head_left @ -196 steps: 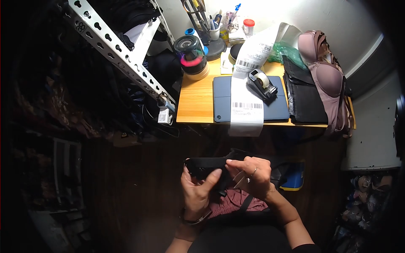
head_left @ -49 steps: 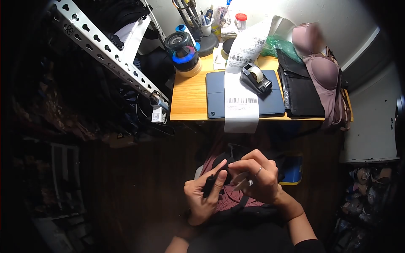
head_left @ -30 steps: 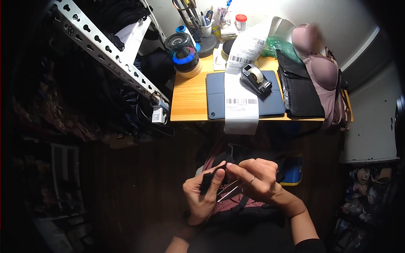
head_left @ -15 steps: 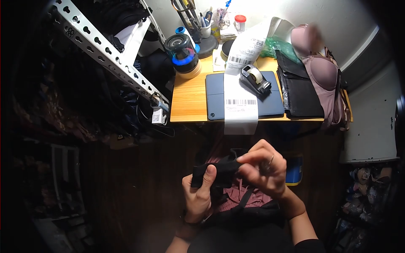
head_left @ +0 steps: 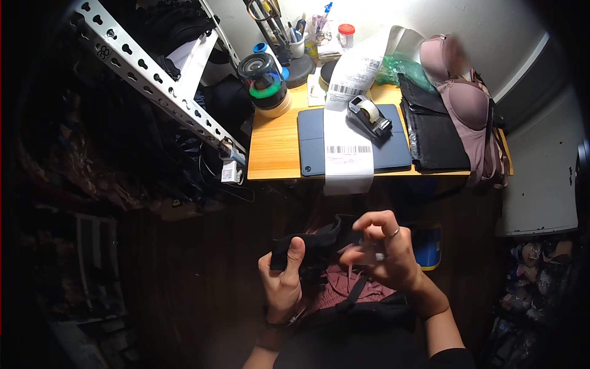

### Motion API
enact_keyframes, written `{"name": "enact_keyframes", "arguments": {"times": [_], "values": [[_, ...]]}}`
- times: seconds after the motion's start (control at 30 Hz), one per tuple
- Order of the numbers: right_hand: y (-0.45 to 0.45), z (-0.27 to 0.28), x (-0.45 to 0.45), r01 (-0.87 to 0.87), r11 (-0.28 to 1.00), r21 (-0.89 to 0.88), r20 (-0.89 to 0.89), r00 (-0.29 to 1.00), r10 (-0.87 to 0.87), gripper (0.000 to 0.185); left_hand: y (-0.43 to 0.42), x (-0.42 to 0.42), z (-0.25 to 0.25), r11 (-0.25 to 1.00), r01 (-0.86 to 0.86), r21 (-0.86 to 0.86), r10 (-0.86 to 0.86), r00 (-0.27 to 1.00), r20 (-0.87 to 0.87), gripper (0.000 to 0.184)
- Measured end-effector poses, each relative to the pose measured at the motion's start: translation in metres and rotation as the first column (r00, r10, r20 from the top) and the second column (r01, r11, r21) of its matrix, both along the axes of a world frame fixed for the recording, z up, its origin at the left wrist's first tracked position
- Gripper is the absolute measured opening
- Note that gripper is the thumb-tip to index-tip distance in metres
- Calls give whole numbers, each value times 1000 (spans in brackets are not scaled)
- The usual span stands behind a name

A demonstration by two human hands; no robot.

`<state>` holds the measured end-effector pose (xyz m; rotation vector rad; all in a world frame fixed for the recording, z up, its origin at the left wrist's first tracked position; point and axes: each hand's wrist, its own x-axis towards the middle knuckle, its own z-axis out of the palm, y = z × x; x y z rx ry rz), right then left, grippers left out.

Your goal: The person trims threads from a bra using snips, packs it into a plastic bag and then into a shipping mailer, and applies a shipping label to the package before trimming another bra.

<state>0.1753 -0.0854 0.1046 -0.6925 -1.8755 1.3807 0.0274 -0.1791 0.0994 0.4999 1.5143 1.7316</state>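
Observation:
My left hand [head_left: 283, 280] is closed on a folded black cloth garment [head_left: 313, 243], its thumb pressed along the near face. The exact kind of garment cannot be made out. Just right of the cloth, my right hand [head_left: 390, 252] hangs apart from it with thumb and forefinger spread; a ring circles one finger. Some of its fingers are blurred. Below both hands, pink gathered fabric [head_left: 344, 289] with a dark strap across it lies at my lap.
Ahead stands a wooden desk [head_left: 270, 147] bearing a dark tablet case [head_left: 393, 157], printed labels [head_left: 348, 166], a tape dispenser [head_left: 370, 118], black bags [head_left: 439, 144] and a mauve bra [head_left: 470, 107]. A white metal rack [head_left: 153, 77] rises at left. Wrapped items [head_left: 531, 277] fill the right side.
My right hand has let go of the black cloth's right end and moved slightly right, its fingers spreading. My left hand has shifted a little left, still gripping the cloth.

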Motion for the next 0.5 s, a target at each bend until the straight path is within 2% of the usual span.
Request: {"name": "enact_keyframes", "arguments": {"times": [0.03, 0.1, 0.17, 0.3, 0.37, 0.5], "values": [[1, 1, -1, 33, 934, 356, 170, 980, -99, 44, 0, 0, 1, 1000, 20, 1, -20, 998, 61, 26], [5, -5, -2, -47, 872, 488, 151, 988, -32, 51, 0, 0, 3, 999, 42, 5, -42, 991, 127, 26], [2, -9, -1, -57, 812, 581, 260, 958, -119, 44, 0, 0, 5, 997, 75, -7, -73, 987, 146, 26], [4, -8, -1, -73, 779, 623, 273, 953, -129, 37, 1, 1, 12, 995, 92, -26, -86, 982, 167, 26], [7, -6, -2, -86, 713, 696, 272, 950, -151, 34, 0, 1, 8, 993, 103, -59, -97, 990, 103, 27], [13, -9, 2, -103, 752, 651, 254, 963, -89, 35, -5, -3, -1, 985, 145, -92, -137, 986, 94, 27]]}}
